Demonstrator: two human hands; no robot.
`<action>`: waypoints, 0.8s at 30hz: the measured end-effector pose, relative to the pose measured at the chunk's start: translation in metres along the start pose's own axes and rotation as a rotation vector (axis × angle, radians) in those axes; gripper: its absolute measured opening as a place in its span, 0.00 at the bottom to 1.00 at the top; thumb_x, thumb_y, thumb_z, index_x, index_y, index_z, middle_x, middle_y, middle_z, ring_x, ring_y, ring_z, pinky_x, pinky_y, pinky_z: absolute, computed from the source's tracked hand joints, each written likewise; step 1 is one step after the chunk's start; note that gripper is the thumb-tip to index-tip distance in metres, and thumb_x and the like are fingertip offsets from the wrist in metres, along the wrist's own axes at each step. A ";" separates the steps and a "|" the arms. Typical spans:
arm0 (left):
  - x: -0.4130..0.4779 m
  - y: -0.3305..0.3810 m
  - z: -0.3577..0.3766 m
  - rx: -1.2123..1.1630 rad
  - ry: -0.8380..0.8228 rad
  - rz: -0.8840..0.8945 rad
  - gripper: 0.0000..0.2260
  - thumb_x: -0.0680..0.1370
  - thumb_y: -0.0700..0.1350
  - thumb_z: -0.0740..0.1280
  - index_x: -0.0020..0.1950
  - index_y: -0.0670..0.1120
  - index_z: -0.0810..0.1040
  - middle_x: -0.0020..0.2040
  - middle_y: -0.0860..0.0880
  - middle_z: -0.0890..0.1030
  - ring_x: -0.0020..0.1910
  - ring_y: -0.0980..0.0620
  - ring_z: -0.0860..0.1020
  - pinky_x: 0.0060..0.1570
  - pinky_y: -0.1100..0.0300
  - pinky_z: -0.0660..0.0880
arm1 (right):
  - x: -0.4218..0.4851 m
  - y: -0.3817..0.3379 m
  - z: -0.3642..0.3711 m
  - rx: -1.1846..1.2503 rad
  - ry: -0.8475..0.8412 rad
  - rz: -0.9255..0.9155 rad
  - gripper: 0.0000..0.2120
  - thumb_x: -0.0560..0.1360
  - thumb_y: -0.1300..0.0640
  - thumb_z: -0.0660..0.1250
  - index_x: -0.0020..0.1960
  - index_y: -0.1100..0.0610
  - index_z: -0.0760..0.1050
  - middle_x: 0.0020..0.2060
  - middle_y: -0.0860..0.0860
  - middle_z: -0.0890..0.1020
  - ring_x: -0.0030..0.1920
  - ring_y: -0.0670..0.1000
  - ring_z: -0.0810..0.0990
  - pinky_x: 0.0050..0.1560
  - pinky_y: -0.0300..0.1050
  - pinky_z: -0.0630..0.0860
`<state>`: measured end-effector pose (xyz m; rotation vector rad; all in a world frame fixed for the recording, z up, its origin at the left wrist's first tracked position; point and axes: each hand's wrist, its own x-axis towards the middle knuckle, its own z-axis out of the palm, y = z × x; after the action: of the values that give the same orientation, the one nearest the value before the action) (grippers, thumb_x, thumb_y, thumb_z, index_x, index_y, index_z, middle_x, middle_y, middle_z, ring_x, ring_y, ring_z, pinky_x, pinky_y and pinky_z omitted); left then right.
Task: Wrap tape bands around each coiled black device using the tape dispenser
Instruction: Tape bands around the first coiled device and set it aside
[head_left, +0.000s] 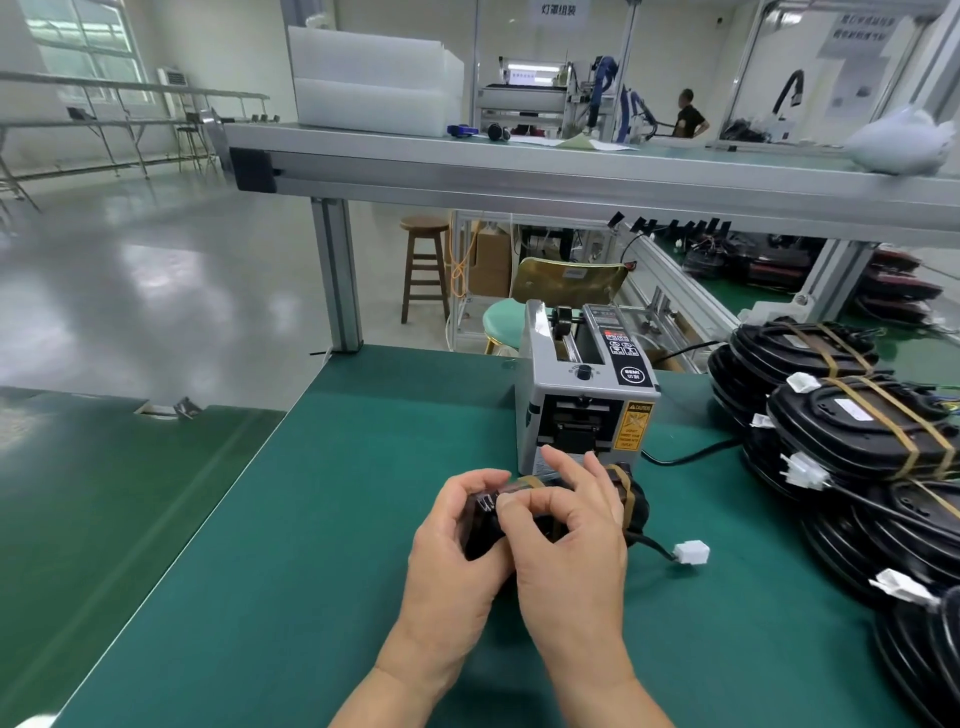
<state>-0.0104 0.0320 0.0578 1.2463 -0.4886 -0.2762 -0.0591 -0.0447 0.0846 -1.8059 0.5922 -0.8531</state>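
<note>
The coiled black device (638, 506) is being held just in front of the tape dispenser (582, 410). Left grip (457, 540) is clasping its left end, right grip (571, 545) is pinching tape (519, 483) onto its top. Judging it light, stiff-bodied, springy coil; gripping the body, not the lead (655, 546).

Table (291, 545): fills the lower frame.
Dispenser (582, 395): centre, on the table.
Device (640, 506): just below the dispenser, held between left hand (457, 545) and right hand (571, 540).
Stack (857, 431): right edge, on the table.
Stool (425, 270): above the dispenser, behind the table.
Shelf (519, 171): across the upper frame.
</note>
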 end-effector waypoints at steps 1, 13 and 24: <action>0.000 0.000 -0.001 -0.003 0.001 -0.003 0.19 0.69 0.32 0.70 0.58 0.46 0.78 0.53 0.46 0.84 0.55 0.49 0.82 0.51 0.63 0.78 | 0.000 0.000 0.000 -0.007 0.002 -0.001 0.13 0.71 0.61 0.74 0.30 0.48 0.80 0.61 0.37 0.77 0.72 0.35 0.58 0.62 0.18 0.48; 0.000 0.000 -0.003 0.010 0.007 -0.009 0.18 0.68 0.37 0.70 0.56 0.50 0.79 0.54 0.47 0.84 0.57 0.48 0.81 0.56 0.57 0.78 | 0.000 -0.003 0.000 -0.005 0.012 0.003 0.13 0.71 0.62 0.74 0.30 0.48 0.80 0.58 0.36 0.78 0.71 0.36 0.62 0.60 0.17 0.50; -0.001 0.005 -0.002 0.003 0.005 -0.017 0.18 0.68 0.37 0.70 0.56 0.48 0.79 0.54 0.46 0.84 0.57 0.48 0.81 0.57 0.56 0.77 | 0.001 -0.003 -0.001 -0.005 0.014 -0.009 0.15 0.70 0.62 0.74 0.30 0.48 0.79 0.57 0.38 0.79 0.69 0.38 0.64 0.62 0.19 0.51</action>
<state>-0.0106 0.0353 0.0616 1.2544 -0.4744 -0.2861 -0.0596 -0.0449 0.0877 -1.8098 0.5967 -0.8716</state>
